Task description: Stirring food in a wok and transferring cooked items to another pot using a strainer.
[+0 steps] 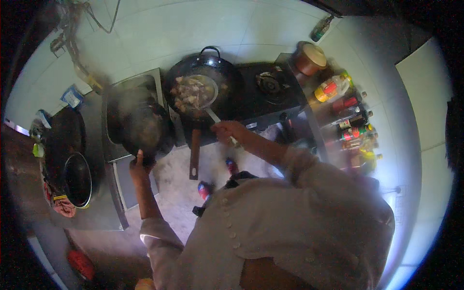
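My right hand (pixel 229 131) grips the handle of a metal strainer ladle (pixel 214 115). Its round head lies over a black wok (pixel 228 78) on the stove, among chunks of what looks like meat (pixel 188 95). The wok's wooden handle (pixel 194 154) points toward me. My left hand (pixel 140 169) holds the near edge of a second dark wok or pan (pixel 165 139), which is over the sink (pixel 159 81). Steam rises from that pan and blurs its contents; some brownish matter shows inside.
A bare gas burner (pixel 270 83) lies right of the wok. Several sauce and oil bottles (pixel 353 132) line the right counter, behind them a lidded brown pot (pixel 311 58). On the left counter stands a dark round pot (pixel 78 180). The faucet (pixel 92 81) reaches toward the sink.
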`<action>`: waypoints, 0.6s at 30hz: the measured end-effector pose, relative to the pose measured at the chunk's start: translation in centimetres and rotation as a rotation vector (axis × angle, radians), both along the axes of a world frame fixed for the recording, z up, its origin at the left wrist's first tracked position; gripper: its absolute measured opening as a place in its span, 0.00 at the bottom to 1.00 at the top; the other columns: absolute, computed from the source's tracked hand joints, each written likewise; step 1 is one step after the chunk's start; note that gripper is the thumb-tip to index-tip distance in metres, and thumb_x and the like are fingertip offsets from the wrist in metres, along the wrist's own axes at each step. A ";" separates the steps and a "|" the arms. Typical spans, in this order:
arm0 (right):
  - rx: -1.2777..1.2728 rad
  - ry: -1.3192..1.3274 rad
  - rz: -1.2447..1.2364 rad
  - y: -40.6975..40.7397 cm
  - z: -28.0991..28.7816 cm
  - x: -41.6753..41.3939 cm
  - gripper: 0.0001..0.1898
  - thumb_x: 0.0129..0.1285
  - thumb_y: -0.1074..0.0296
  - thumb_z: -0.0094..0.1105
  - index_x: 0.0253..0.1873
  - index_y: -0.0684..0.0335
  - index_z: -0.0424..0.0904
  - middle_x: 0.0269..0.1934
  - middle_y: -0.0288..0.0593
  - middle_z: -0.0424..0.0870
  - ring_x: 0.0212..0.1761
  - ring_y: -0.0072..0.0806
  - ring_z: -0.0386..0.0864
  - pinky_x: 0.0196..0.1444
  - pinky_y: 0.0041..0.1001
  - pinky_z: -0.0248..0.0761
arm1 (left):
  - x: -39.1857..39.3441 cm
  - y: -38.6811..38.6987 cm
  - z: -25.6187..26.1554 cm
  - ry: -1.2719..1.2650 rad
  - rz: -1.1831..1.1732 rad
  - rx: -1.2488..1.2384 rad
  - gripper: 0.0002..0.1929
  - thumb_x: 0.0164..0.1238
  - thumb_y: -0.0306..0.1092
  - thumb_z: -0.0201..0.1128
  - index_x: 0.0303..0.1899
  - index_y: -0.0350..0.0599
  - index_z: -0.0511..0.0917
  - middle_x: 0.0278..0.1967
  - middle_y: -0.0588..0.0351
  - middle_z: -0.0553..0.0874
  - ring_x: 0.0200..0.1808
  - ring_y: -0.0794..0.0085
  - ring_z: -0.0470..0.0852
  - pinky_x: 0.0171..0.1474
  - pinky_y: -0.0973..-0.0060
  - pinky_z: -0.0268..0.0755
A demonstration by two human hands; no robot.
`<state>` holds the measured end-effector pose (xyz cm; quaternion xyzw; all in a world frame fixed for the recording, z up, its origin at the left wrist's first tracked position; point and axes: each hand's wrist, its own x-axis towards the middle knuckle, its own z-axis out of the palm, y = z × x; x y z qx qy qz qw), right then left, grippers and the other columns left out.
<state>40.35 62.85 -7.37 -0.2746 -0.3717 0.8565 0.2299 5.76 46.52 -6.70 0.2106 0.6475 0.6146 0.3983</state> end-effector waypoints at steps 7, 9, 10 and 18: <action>-0.421 0.098 -0.031 1.9 1.4 -0.2 0.11 0.63 0.67 0.48 0.44 0.69 0.71 0.18 0.31 0.67 0.15 0.19 0.65 0.17 0.19 0.59 | -1.0 0.2 -2.7 0.081 0.090 0.004 0.27 0.57 0.49 0.63 0.42 0.28 0.72 0.33 0.47 0.80 0.31 0.65 0.81 0.28 0.71 0.79; -0.357 0.136 0.042 2.1 0.9 1.6 0.11 0.63 0.67 0.48 0.45 0.69 0.71 0.17 0.31 0.66 0.14 0.18 0.64 0.15 0.20 0.58 | -1.0 0.2 -2.3 0.056 0.019 0.007 0.27 0.57 0.49 0.63 0.43 0.28 0.72 0.34 0.46 0.80 0.31 0.64 0.81 0.28 0.71 0.79; -0.294 0.172 0.116 2.1 0.9 2.2 0.12 0.64 0.66 0.48 0.46 0.68 0.70 0.16 0.31 0.65 0.13 0.18 0.63 0.14 0.20 0.57 | -0.9 0.2 -2.0 0.030 -0.052 0.009 0.27 0.57 0.49 0.63 0.43 0.28 0.71 0.35 0.45 0.79 0.31 0.63 0.82 0.28 0.71 0.80; -0.092 -0.052 -0.175 -0.6 6.5 2.9 0.12 0.59 0.68 0.49 0.45 0.68 0.69 0.13 0.29 0.60 0.09 0.17 0.57 0.10 0.21 0.52 | -2.0 0.1 -4.4 0.093 -0.049 0.007 0.28 0.58 0.47 0.62 0.46 0.26 0.67 0.38 0.42 0.78 0.33 0.59 0.82 0.30 0.67 0.80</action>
